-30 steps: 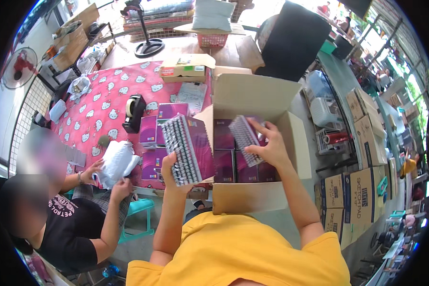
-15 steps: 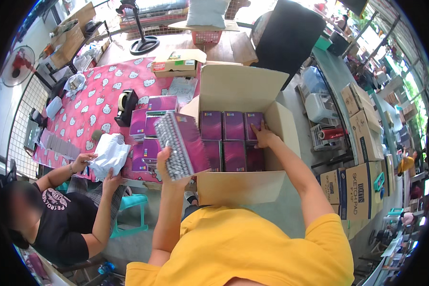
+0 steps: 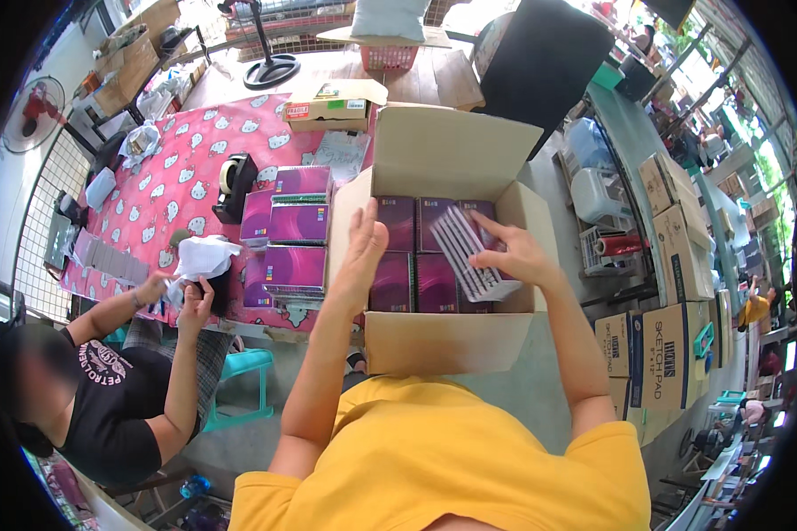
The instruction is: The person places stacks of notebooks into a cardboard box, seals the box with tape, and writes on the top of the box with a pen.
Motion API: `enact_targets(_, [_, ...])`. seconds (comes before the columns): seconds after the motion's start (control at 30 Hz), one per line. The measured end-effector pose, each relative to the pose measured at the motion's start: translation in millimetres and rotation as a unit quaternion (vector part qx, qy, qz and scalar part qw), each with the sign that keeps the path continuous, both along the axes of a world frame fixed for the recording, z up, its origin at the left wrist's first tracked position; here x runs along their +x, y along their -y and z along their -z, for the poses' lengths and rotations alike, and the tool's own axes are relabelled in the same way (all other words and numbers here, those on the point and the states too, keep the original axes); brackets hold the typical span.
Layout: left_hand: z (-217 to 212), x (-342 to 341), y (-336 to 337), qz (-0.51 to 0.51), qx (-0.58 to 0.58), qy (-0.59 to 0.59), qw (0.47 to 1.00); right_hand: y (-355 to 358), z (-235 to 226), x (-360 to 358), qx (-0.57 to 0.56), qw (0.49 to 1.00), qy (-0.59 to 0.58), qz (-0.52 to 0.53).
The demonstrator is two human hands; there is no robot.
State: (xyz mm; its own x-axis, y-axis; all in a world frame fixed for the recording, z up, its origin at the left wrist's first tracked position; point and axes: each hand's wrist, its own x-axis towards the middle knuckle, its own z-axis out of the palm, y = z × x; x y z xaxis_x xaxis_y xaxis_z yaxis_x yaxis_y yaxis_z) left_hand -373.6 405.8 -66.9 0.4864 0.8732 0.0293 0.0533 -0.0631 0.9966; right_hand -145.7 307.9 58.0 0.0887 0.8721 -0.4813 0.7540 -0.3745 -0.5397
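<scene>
An open cardboard box (image 3: pixel 452 341) stands in front of me, with several purple notebooks (image 3: pixel 397 281) packed flat inside. My right hand (image 3: pixel 518 252) holds a stack of notebooks (image 3: pixel 471 252) over the box's right side, their white page edges and spines showing. My left hand (image 3: pixel 361 248) is flat and empty, its fingers apart, resting against the box's left flap. More purple notebooks (image 3: pixel 294 232) are stacked on the table just left of the box.
A pink patterned table (image 3: pixel 173 190) holds a black tape dispenser (image 3: pixel 235 186) and a small carton (image 3: pixel 332 102). A seated person at the left (image 3: pixel 119 389) handles white wrapping (image 3: pixel 202 258). Cardboard cartons (image 3: pixel 669 354) and plastic bins (image 3: pixel 598 195) stand at the right.
The stack that my left hand held is now in my right hand over the box. My left hand is now empty at the box's flap. The seated person keeps handling white wrapping.
</scene>
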Motion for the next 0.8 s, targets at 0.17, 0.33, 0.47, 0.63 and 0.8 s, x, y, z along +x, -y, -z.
enact_targets(0.17, [-23.0,-41.4,-14.6,-0.073,-0.085,0.139,0.984,15.5,102.9,17.0,-0.080,0.944,0.312,-0.077])
enact_targets(0.33, [-16.2,-103.3,-21.1,-0.336,-0.083,0.175,0.922,44.9,229.5,58.0,-0.201,0.918,0.306,-0.156])
enact_targets(0.47, [63.4,-159.2,-18.3,-0.524,-0.103,0.141,0.834,-17.0,127.0,-0.7,-0.190,0.923,0.267,-0.202])
enact_targets(0.63, [174.3,-143.9,-14.2,-0.399,-0.327,0.267,0.814,-65.1,99.4,-123.3,0.027,0.822,-0.547,0.160])
enact_targets(0.8, [186.2,-116.2,-26.9,-0.318,-0.379,0.435,0.753,-117.1,145.6,-226.7,-0.016,0.857,-0.452,0.246])
